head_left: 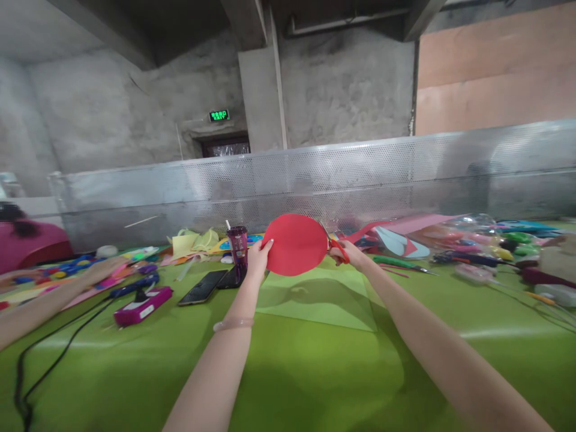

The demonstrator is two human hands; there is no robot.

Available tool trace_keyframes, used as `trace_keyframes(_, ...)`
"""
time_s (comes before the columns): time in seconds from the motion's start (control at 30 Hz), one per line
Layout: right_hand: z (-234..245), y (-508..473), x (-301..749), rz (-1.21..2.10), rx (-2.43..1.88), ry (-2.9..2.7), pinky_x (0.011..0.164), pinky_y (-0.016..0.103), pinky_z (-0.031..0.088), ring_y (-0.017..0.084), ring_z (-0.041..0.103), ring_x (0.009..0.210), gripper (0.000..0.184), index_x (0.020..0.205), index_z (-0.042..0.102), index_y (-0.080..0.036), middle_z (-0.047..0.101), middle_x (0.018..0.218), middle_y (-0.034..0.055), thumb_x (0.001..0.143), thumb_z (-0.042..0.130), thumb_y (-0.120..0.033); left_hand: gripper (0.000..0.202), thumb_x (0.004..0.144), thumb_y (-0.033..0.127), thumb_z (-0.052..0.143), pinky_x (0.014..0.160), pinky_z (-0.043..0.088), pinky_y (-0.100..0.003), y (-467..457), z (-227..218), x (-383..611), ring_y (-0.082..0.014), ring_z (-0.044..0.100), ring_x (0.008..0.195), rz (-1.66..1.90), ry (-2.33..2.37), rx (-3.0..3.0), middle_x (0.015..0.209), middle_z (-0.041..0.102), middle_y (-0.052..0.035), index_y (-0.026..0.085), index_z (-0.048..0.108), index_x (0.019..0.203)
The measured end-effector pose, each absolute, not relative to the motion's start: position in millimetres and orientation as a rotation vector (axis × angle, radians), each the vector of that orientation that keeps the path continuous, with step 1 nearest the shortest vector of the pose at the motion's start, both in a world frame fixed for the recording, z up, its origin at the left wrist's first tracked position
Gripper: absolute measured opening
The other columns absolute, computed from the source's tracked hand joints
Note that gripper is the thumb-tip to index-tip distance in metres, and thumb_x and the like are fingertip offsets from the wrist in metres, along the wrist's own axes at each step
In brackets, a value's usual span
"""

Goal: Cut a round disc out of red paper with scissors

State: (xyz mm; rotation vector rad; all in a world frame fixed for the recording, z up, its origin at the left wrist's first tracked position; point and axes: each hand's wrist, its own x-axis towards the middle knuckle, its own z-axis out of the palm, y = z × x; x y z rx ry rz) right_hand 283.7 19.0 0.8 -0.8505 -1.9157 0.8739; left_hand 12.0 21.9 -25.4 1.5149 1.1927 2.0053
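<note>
My left hand (pixel 257 257) pinches the left edge of a round red paper disc (pixel 294 244), held upright above the green table. My right hand (pixel 347 253) grips red-handled scissors (pixel 333 243) whose blades meet the disc's right edge. A light green sheet (pixel 319 297) lies flat on the table under both hands. A pale bracelet sits on my left wrist.
A dark purple tumbler (pixel 237 244) and two phones (pixel 202 287) lie left of my hands, with a magenta device (pixel 137 308) and black cable. Another person's arm (pixel 54 294) reaches in from the left. Coloured paper scraps and pens (pixel 405 264) crowd the right. A perforated metal barrier (pixel 315 180) runs behind.
</note>
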Motion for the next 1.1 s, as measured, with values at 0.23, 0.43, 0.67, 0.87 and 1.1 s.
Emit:
trace_keyframes(0.23,0.7,19.9,283.3,0.869,-0.871,-1.904,0.045,0.024,0.039,0.009,0.042,0.043,0.013,0.056,0.045,-0.017,0.045,0.047,-0.0044,0.059,0.054,-0.027,0.041,0.066,0.051,0.061,0.067,0.044,-0.030,23.2,-26.3,11.2,-0.0214,0.059,0.075,2.003,1.192,1.504,0.082,0.066,-0.0072,0.015,0.065,0.085)
trace_keyframes(0.43,0.9,20.1,283.7,0.883,-0.860,-1.903,0.044,0.024,0.041,0.009,0.043,0.044,0.014,0.057,0.045,-0.017,0.045,0.047,-0.0041,0.059,0.054,-0.027,0.039,0.067,0.051,0.060,0.068,0.044,-0.030,25.0,-27.4,10.1,-0.0214,0.058,0.076,2.003,1.215,1.519,0.081,0.066,-0.0069,0.016,0.065,0.084)
trace_keyframes(0.67,2.6,15.3,282.3,0.854,-0.869,-1.915,0.044,0.024,0.041,0.009,0.042,0.045,0.013,0.058,0.046,-0.017,0.045,0.048,-0.0037,0.058,0.053,-0.028,0.043,0.065,0.055,0.060,0.065,0.043,-0.029,24.1,-26.7,10.2,-0.0207,0.057,0.072,2.011,1.258,1.531,0.078,0.065,-0.0065,0.015,0.064,0.080)
trace_keyframes(0.87,0.2,19.3,283.6,0.841,-0.858,-1.922,0.044,0.024,0.039,0.008,0.042,0.044,0.017,0.058,0.046,-0.017,0.042,0.050,-0.0048,0.060,0.055,-0.031,0.041,0.066,0.053,0.060,0.066,0.043,-0.029,22.2,-25.6,11.0,-0.0212,0.058,0.074,2.009,1.254,1.531,0.079,0.065,-0.0066,0.015,0.065,0.082)
trace_keyframes(1.1,-0.3,20.5,285.2,0.829,-0.876,-1.930,0.043,0.023,0.040,0.008,0.043,0.044,0.019,0.064,0.050,-0.015,0.043,0.055,-0.0043,0.061,0.056,-0.033,0.038,0.068,0.051,0.059,0.067,0.043,-0.029,22.1,-25.9,9.4,-0.0216,0.058,0.076,2.011,1.296,1.546,0.081,0.066,-0.0068,0.016,0.065,0.082)
